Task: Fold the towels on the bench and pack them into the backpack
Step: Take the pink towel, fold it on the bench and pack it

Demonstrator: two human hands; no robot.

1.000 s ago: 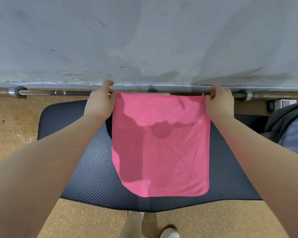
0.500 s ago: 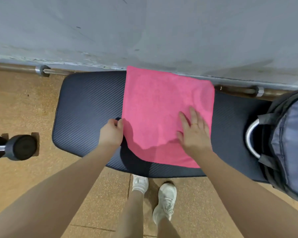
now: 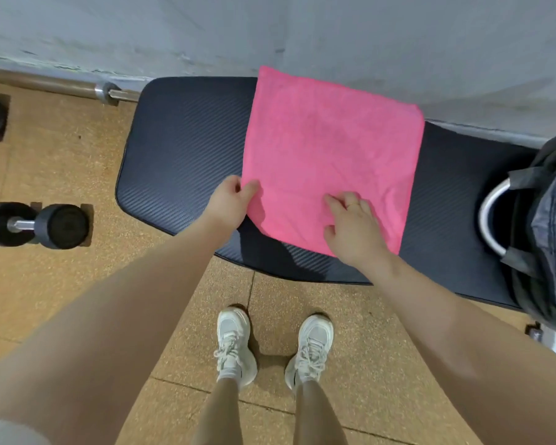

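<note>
Pink towel (image 3: 331,162) flat on counter (image 3: 187,149), frame centre. Left hand (image 3: 228,203) pinches its left edge; right hand (image 3: 353,226) presses near edge, fingers loosely bent. Backpack (image 3: 546,226) far right.

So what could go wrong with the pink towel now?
The pink towel hangs a little past the far edge of the bench, by the wall, so a hard tug might slide it off. The left hand pinches only one edge, so the fold could come out crooked. The right hand rests on wrinkled cloth, and those creases could get folded in.
</note>
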